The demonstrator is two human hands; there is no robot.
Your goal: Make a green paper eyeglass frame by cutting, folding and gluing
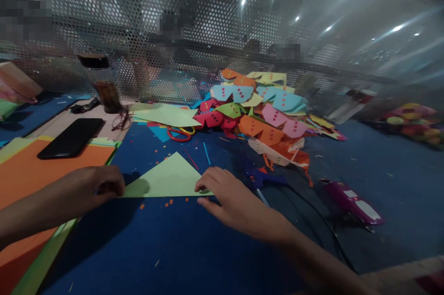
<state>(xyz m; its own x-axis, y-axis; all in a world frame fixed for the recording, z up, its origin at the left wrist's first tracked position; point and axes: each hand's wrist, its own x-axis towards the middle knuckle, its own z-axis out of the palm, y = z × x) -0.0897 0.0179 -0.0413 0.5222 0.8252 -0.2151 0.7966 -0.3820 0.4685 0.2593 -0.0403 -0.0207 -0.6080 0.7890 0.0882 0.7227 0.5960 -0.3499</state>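
Note:
A pale green sheet of paper [169, 177], folded into a triangle, lies on the blue tabletop with its point away from me and its long edge toward me. At its left corner, my left hand [102, 186] has curled fingers pinching the tip. My right hand [225, 195] grips the opposite corner, fingers on top and thumb by the near edge. Small orange paper scraps [168, 203] lie along the long edge. Just beyond the triangle are scissors with red and yellow handles [178, 134], their blades hidden under paper.
Cut colored paper shapes [263, 110] are heaped at the back. A black phone [71, 138] rests on orange sheets [21, 175] at left, near a dark-lidded bottle [106, 84]. To the right are a blue glue gun [265, 177] with a cord and a purple device [354, 202].

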